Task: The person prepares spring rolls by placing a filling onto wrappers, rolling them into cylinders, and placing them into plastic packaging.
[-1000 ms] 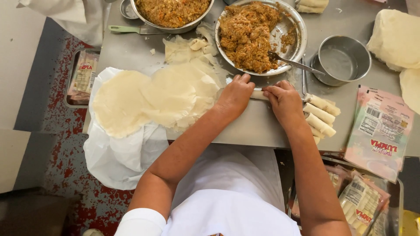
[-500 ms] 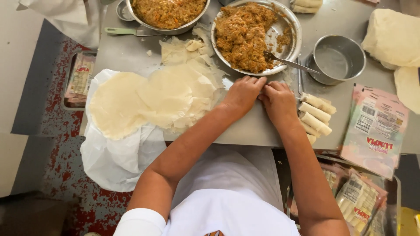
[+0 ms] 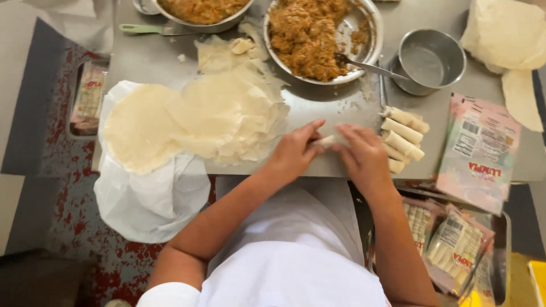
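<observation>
Steel counter [image 3: 318,122] is crowded. Both hands, left [image 3: 296,152] and right [image 3: 364,156], are pinched together on a thin wrapper roll [image 3: 329,140] near the front edge. Squeeze too hard and that wrapper could tear, or unroll.

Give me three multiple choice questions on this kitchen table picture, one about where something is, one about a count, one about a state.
1. Where do the finished rolls lie?
A. right of the right hand
B. inside the small empty pot
C. on the round wrappers

2. How many bowls hold brown filling?
A. one
B. two
C. four

3. What are the hands doing?
A. both pressing on a thin roll
B. left hand lifting the spoon
C. resting off the table

Answers: 1 A, they are stacked just beyond that hand; 2 B, two metal bowls at the top; 3 A, both sets of fingers lie over it.
</observation>
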